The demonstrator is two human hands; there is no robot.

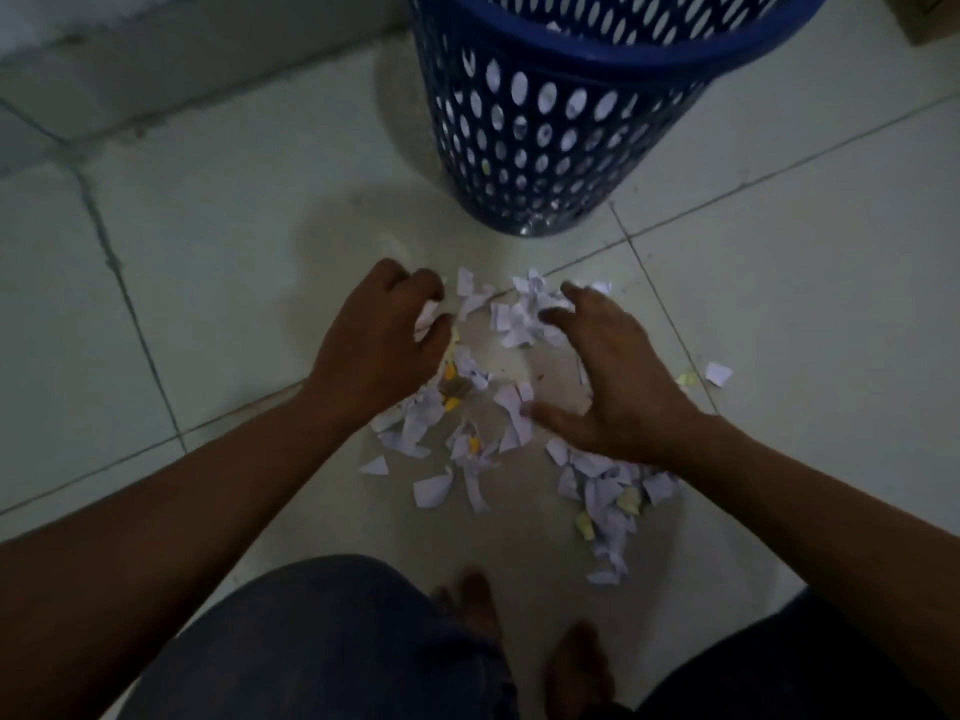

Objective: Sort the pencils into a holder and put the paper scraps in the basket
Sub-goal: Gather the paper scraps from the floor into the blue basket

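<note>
The scrap part of the task looks partly done, with plenty left. The blue basket (545,137) stands upright on the tiled floor (249,200) at the far side, and pale shapes show through its holes and near its rim, so some paper seems to be inside already. Most of the paper scraps (602,491) lie loose on the floor between the basket and the person's knees, in a ragged spread that is thickest at the near right and near the middle, with small yellow bits (451,404) mixed in. One stray scrap (718,374) sits apart at the right.

The left hand (387,335) is curled round a small wad of white scraps at the left edge of the spread, low over the floor. The right hand (608,376) has its fingers splayed and grasps nothing; it lies over the scraps on the right, fingertips touching a far clump, as if to rake them together.

No pencils and no holder are in view, so that half of the job cannot be judged from here
</note>
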